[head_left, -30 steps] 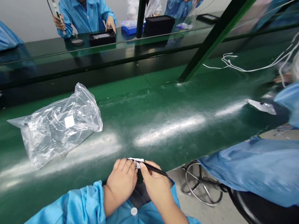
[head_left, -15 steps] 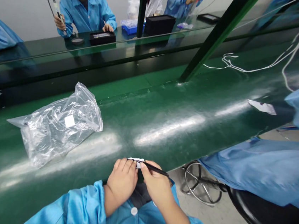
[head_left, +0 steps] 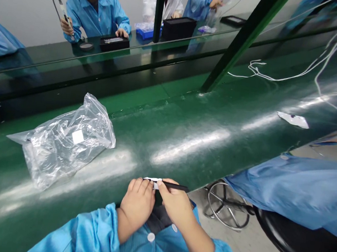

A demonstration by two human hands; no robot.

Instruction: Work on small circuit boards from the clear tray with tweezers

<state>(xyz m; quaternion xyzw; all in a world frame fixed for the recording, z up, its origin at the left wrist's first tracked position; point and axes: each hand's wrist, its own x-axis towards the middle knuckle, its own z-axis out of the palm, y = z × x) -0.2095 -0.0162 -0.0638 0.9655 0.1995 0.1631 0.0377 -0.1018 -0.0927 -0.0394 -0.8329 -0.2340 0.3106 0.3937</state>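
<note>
Slim black tool (head_left: 177, 186) and small white piece (head_left: 153, 179) between two hands, at the near side of the bench (head_left: 187, 116).
Best, I judge, to brace the small white piece with the left hand (head_left: 138, 199) and move the right hand (head_left: 177, 203) lightly. The right grip is closed around the slim black tool; the left grip seems closed on the small white piece, which juts past its fingertips towards the right thumb.

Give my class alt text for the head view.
A person's left hand and right hand hold a white piece at a green workbench, the right gripping a slim black tool. A clear plastic bag lies to the left.
</note>
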